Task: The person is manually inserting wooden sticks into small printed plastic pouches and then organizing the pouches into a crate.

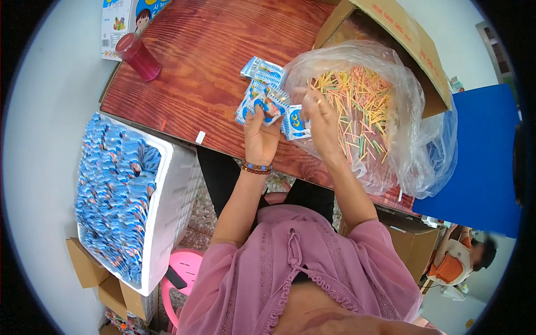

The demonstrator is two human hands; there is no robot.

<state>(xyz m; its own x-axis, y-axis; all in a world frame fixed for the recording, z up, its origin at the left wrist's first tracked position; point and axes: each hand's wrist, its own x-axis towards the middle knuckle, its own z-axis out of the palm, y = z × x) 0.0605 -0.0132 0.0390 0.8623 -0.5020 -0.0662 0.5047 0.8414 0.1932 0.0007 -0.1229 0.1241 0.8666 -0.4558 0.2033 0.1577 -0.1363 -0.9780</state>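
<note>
My left hand grips a small blue-and-white sachet with a printed picture, its thumb lying on the front. Beneath and behind it, several similar sachets lie in a loose pile on the table. To the right, my right hand is raised with its fingers drawn together. It hovers beside another sachet and the near-left rim of a clear plastic bag. What those fingers hold, if anything, is too blurred to make out. Thin yellow, pink and green sticks fill the opened bag.
A cardboard box stands open behind the bag on the reddish wooden table. A jar of dark pink stuff sits at far left. Left of me, a white foam box brims with blue sachets. A pink stool is below; another person sits at right.
</note>
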